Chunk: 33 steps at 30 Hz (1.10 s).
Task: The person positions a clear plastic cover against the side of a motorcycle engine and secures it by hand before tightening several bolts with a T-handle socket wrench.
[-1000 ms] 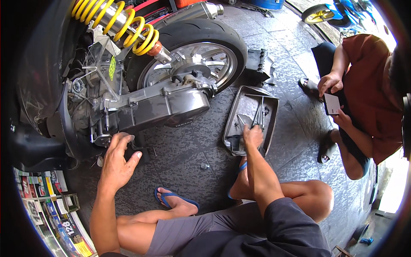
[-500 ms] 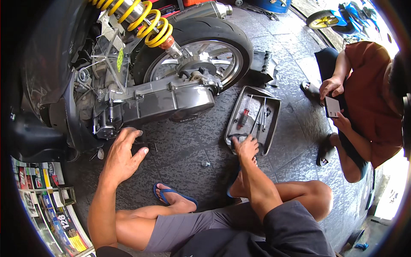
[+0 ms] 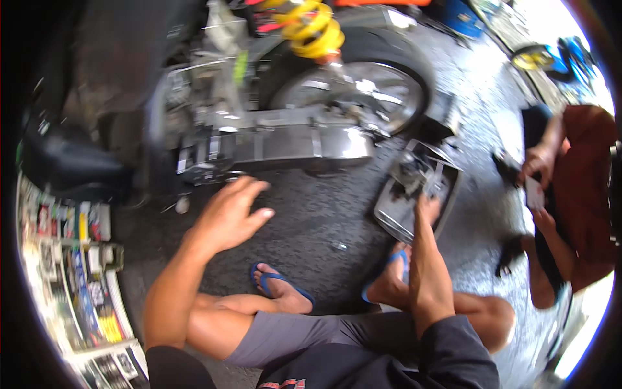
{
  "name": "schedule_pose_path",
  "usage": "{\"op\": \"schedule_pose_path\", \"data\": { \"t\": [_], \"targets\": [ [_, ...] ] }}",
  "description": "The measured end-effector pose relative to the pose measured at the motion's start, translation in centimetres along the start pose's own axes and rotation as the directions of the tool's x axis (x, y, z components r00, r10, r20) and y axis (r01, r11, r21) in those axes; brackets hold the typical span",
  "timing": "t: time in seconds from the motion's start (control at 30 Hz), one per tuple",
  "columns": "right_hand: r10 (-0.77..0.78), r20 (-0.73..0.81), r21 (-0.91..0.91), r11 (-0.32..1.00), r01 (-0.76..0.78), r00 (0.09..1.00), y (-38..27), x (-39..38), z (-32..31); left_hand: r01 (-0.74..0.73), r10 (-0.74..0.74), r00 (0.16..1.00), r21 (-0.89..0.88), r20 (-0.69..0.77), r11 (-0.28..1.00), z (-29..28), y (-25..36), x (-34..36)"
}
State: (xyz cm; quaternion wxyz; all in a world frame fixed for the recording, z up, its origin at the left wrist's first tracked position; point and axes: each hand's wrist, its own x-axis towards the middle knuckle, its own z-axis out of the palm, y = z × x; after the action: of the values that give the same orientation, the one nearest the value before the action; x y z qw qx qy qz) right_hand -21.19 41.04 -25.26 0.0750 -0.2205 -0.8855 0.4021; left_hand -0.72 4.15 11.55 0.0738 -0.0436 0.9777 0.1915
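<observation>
The grey tray (image 3: 395, 209) holds a dark clump (image 3: 408, 170), now farther up; left hand (image 3: 232, 215) empty, right hand (image 3: 427, 209) blurred, grip unclear.

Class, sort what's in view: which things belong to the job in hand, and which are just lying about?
Likely the job's:
grey engine casing, near the left hand
tray, at the right hand; its grip is blurred

Likely just about:
blue barrel
blue motorbike
shelved packages
</observation>
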Motion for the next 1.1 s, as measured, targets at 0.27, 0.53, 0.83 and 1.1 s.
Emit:
{"op": "schedule_pose_path", "data": {
  "t": [0.27, 0.53, 0.83, 1.1],
  "targets": [
    [0.056, 0.308, -0.375, 0.924, 0.068, 0.950, 4.7, -3.8, 0.3, -0.048, 0.048, 0.999, -0.010, 0.023, 0.999, 0.7, -0.1, -1.1],
    [0.402, 0.449, 0.571, 0.557, -0.602, 0.798, -3.3, -7.0, -1.8, -0.141, 0.148, 0.986, -0.088, 0.075, 0.986, 0.7, 0.8, 0.7],
    [-0.176, 0.580, 0.750, 0.496, -0.437, 0.795, -18.9, -29.8, -10.8, -0.139, 0.154, 0.985, -0.169, 0.082, 0.976, 0.0, 1.3, 0.1],
    [-0.472, 0.858, 0.489, 0.632, -0.601, 0.201, -26.2, -35.9, -11.6, 0.091, -0.328, 0.940, -0.854, -0.096, 0.513, 0.4, -3.4, -2.4]
  ]
}}
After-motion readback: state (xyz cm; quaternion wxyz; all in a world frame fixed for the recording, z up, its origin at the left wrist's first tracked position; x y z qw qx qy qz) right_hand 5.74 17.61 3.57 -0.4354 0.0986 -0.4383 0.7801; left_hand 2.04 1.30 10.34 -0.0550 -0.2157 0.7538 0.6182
